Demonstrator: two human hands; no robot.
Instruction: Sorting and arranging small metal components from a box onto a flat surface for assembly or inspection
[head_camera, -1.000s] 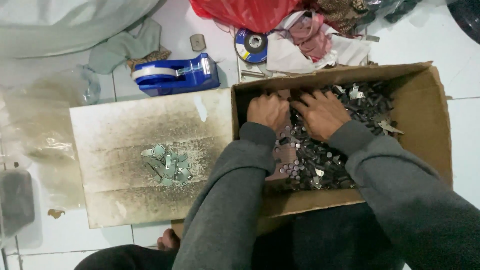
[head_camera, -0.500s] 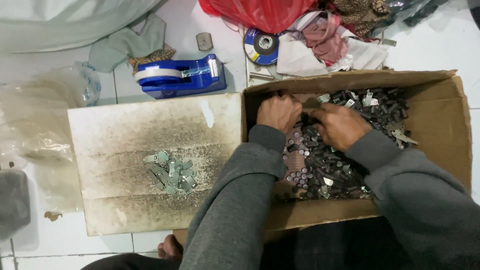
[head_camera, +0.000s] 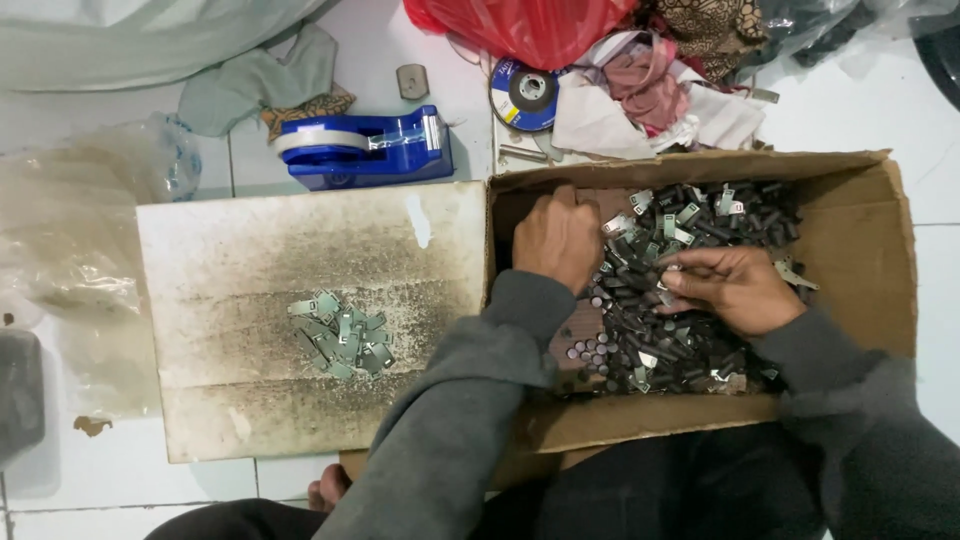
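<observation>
An open cardboard box (head_camera: 860, 250) holds a heap of small dark cylindrical pieces and grey metal clips (head_camera: 690, 300). My left hand (head_camera: 557, 238) rests knuckles-up at the heap's left edge, fingers curled down into the parts; what it holds is hidden. My right hand (head_camera: 730, 288) lies on the heap, its fingers pinching a few small parts. On the stained box flap (head_camera: 250, 260) to the left lies a small pile of grey metal clips (head_camera: 343, 335).
A blue tape dispenser (head_camera: 365, 148) stands behind the flap. A grinding disc (head_camera: 524, 95), rags and a red plastic bag (head_camera: 520, 28) lie behind the box. Crumpled clear plastic (head_camera: 70, 240) is at the left on the white tiled floor.
The view shifted so the box sits further right. My right hand moved right, away from my left, and now pinches parts on the heap.
</observation>
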